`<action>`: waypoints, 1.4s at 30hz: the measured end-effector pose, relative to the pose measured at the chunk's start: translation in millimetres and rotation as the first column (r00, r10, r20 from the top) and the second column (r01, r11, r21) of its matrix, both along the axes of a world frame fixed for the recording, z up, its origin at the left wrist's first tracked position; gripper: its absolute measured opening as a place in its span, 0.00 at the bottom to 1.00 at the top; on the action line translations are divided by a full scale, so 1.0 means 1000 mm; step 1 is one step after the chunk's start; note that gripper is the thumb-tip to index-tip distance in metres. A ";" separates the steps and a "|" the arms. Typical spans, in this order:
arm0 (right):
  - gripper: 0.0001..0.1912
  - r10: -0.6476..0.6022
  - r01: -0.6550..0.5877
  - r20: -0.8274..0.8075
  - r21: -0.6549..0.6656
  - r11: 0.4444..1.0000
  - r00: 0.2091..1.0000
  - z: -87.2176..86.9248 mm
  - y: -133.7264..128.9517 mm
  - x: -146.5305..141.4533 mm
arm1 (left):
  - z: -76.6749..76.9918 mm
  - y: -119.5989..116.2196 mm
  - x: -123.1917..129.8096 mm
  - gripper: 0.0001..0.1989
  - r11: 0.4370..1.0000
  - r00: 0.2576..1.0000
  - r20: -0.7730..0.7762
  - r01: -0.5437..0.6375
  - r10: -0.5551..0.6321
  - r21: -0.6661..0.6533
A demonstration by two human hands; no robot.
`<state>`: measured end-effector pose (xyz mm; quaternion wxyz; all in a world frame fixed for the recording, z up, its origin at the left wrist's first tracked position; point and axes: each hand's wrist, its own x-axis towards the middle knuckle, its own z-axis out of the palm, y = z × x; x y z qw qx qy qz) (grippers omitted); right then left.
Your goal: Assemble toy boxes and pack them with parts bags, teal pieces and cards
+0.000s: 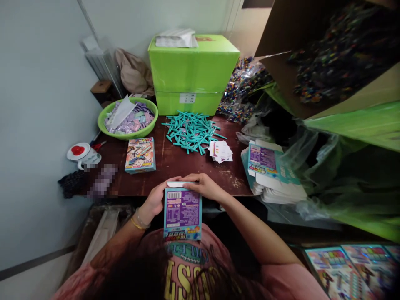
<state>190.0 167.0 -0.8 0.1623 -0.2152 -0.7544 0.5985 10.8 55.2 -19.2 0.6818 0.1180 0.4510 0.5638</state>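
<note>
Left hand, fingers curled around box side; right hand, fingers pressed together on its white flap | box held upright before the shirt, near table edge

Head-worn view, forward and down onto hands

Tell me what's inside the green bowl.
The green bowl holds many small packets, mostly pale purple, some pink or greenish, with white paper on top. What lies under the paper and the upper packets is covered.
</note>
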 end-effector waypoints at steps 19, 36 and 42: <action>0.12 -0.236 0.253 -0.185 0.075 0.964 0.954 -0.035 -0.031 0.031 | -0.024 -0.038 0.022 0.15 0.955 0.884 -0.380 -0.203 0.274 0.215; 0.25 -0.328 0.250 -0.017 0.683 0.686 0.945 -0.067 -0.038 -0.012 | -0.013 0.032 -0.009 0.19 0.859 0.238 -0.857 0.131 0.457 0.494; 0.21 -0.804 0.653 0.144 0.511 0.560 0.577 -0.096 0.014 0.041 | -0.089 0.014 -0.001 0.26 0.895 -0.268 -0.944 0.443 0.192 0.057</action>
